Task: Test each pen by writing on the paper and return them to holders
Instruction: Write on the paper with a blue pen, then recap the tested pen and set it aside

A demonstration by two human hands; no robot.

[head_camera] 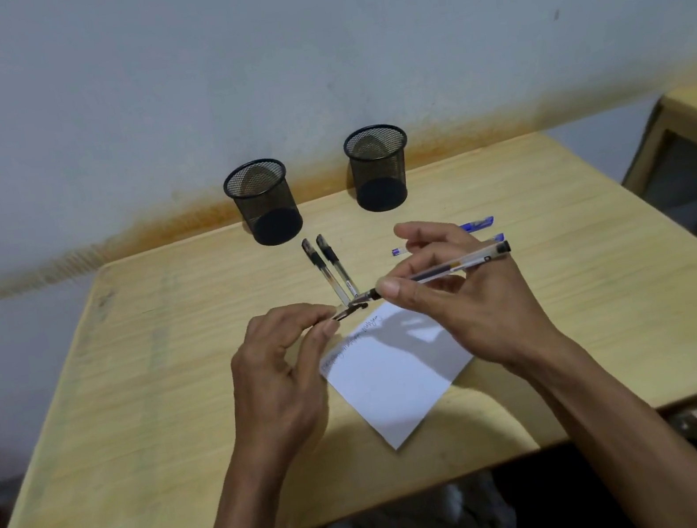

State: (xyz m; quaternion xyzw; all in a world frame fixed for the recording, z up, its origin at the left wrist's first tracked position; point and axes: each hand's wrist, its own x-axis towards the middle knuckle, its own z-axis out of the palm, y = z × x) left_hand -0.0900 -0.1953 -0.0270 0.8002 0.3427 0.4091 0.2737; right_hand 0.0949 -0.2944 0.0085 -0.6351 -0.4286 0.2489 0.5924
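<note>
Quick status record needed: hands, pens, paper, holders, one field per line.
right hand: holds a clear black-ink pen, tip uncapped
left hand: pinches the pen cap
paper: white sheet on the wooden table, scribbles along its upper edge
black pens: two, capped, lying on the table
blue pens: lying behind the right hand, partly hidden
mesh holders: two, upright, no pens visible inside

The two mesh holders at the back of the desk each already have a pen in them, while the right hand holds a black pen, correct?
Not quite: the head view shows both mesh holders empty. The right hand does hold a black pen.
</note>
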